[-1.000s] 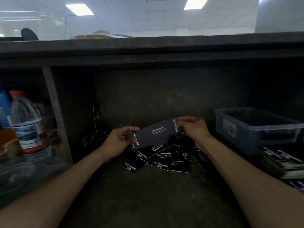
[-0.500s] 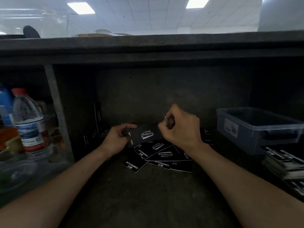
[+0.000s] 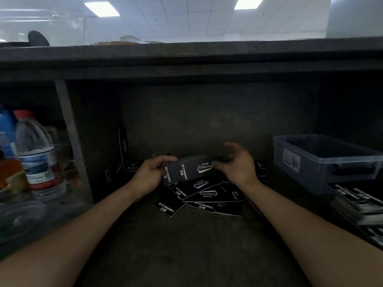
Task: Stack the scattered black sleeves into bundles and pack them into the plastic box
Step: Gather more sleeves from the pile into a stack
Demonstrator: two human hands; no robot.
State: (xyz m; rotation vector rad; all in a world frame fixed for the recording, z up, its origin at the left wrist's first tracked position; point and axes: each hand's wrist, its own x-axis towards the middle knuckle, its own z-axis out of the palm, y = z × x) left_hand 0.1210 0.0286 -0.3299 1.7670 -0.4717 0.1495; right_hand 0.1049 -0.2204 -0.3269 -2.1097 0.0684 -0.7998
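Room to move is widest on the bare shelf floor (image 3: 186, 249), in front of the pile and between the two forearms. Overhead, the dark shelf board (image 3: 186, 59) caps the bay with its front edge running the full width of my view, and the back wall (image 3: 207, 121) closes it off behind the hands. On the left, an upright post (image 3: 69, 137) marks the bay's edge, and beyond it stands a water bottle (image 3: 35, 154) with a red cap.

I see the left hand (image 3: 152, 176) gripping the left end of a small bundle of black sleeves (image 3: 187, 169), held just above the floor with the "Camping Club" print facing me. The right hand (image 3: 238, 165) meets the bundle's right end with its fingers loosely curved and one raised. I cannot tell whether it pinches the bundle or only touches it.

Beneath the bundle, the scattered sleeves (image 3: 207, 196) lie overlapping at odd angles on the floor. A few more leaning sleeves (image 3: 123, 146) stand against the left wall.

The plastic box (image 3: 310, 172) sits at the right, well apart from the hands, translucent and open-topped. Its inside is too dark for me to say what it holds. In front of it, at the right edge, lie stacked sleeves (image 3: 356, 204) in layered piles.
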